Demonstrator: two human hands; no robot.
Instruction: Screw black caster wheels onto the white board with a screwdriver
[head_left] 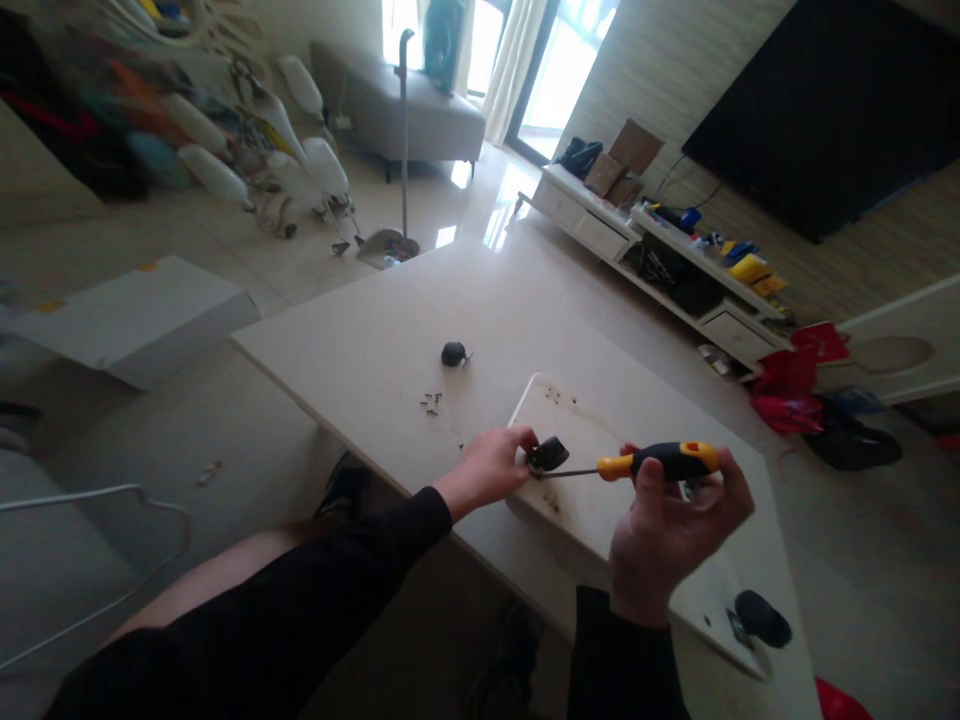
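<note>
Daylight is pouring through the far windows of a living room and glaring off the pale table point(390, 340) where the work is going on. On the table a white board point(592, 500) is lying flat, and everything else is best placed from it. At the board's near-left edge the left hand point(491, 468) is pinching a small black caster point(547, 455) closed between its fingers, holding it down against the board. The right hand point(664, 530) is hovering over the board's middle, wrapped shut around the yellow-and-black handle of a screwdriver point(652, 461), whose thin shaft is pointing leftward with its tip meeting the caster's base.

Judging by how things lie, the work is looking partly done: another black caster point(761, 618) is sitting at the board's near-right corner, though whether it is fastened cannot be told. A third caster point(454, 353) is resting loose on the table beyond the board's far-left corner, and a small cluster of screws point(430, 403) is lying between it and the board, seemingly unused. Faint marks are showing at the board's far-left corner, where nothing is mounted.
</note>
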